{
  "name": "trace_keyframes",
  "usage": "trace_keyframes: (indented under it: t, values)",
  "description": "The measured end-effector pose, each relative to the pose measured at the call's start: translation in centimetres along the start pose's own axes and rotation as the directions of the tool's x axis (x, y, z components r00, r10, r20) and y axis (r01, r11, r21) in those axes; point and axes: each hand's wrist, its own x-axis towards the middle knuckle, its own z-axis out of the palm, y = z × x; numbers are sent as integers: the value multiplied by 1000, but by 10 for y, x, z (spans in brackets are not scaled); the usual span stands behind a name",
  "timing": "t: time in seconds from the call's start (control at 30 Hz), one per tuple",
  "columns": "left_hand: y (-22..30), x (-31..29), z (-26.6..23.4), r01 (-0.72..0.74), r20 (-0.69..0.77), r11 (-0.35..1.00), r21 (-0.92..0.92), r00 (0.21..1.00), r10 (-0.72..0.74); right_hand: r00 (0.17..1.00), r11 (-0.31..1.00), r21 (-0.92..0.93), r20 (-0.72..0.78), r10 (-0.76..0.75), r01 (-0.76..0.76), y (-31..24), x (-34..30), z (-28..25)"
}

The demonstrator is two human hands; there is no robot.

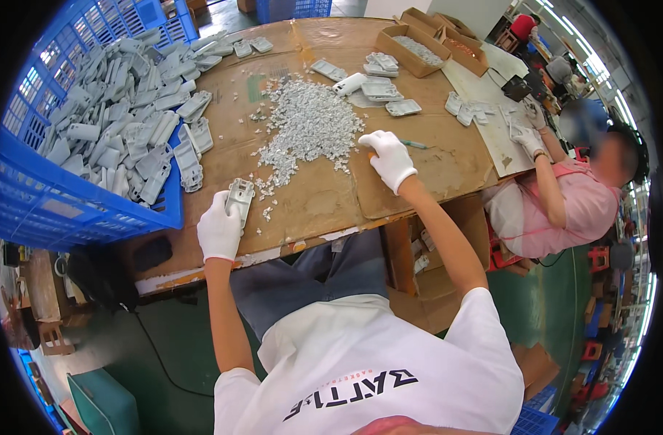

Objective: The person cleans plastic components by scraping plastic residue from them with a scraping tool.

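Note:
My left hand (221, 226), in a white glove, grips a pale grey plastic housing (239, 201) at the near edge of the cardboard-covered table, its hollow inside facing up. My right hand (389, 159), also gloved, is at the right side of a heap of small whitish parts (306, 119). Its fingers are curled together at the heap's edge; anything between them is too small to make out. Just beyond that hand lies a thin teal-handled tool (413, 144). Several more housings (189, 163) lie to the left, beside the blue crate.
A blue crate (78, 206) heaped with grey housings fills the left. Stacked housings (381, 88) lie at the far right of the table, near cardboard boxes of small parts (416, 54). A co-worker in pink (563, 203) sits at the right, handling pieces. An open carton (440, 268) stands below the table.

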Motion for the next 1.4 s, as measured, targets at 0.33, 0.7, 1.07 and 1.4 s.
trace_keyframes:
  t: [0.33,0.7,1.07,1.4]
  values:
    - [26,-22,-5,-73,26,716,-694,992,126,963,977,-130,188,193,-171,-25,22,-3]
    - [87,-54,46,-248,-16,726,-641,950,310,898,937,-220,294,328,-270,-34,38,-2]
    - [85,-57,60,-133,72,752,-646,970,233,980,963,187,-7,197,-192,-10,8,15]
    - [78,-51,65,-155,68,736,-659,962,263,928,528,788,140,344,-315,-2,4,8]
